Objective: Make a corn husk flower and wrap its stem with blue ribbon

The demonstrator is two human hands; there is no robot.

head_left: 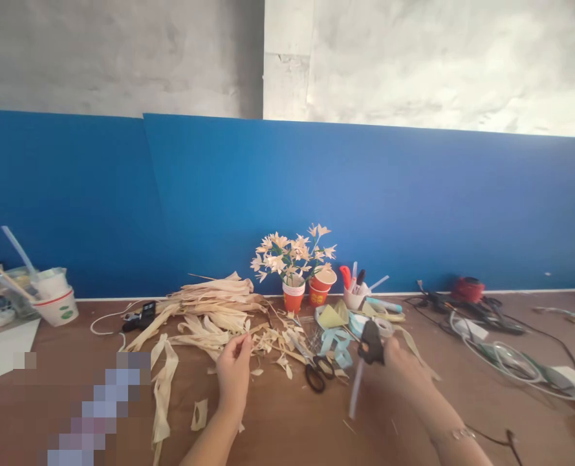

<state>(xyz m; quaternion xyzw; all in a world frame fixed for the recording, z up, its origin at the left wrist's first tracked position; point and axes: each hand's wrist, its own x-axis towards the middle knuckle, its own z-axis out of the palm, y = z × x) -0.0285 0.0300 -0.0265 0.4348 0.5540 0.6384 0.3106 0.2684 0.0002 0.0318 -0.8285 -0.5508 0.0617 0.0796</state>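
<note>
My left hand (235,372) is raised over the middle of the table, thumb and fingertips pinched together. A small pale piece shows at its fingertips, too small to name surely. Blurred by motion, my right hand (403,369) is closed on a black glue gun (372,342), with a whitish glue stick (356,391) sticking down from it. Between the hands lie scissors (315,378) with black handles, among pale husk scraps (282,364). Behind my left hand spreads a heap of dried husk strips (219,294).
Pale husk flowers (287,254) stand in a stack of red paper cups (293,301), beside another red cup (317,296). A pen cup (354,299), blue ribbon (336,346) and tape roll (383,327) are nearby. Cables (505,362) lie right; a white cup (57,307) stands left.
</note>
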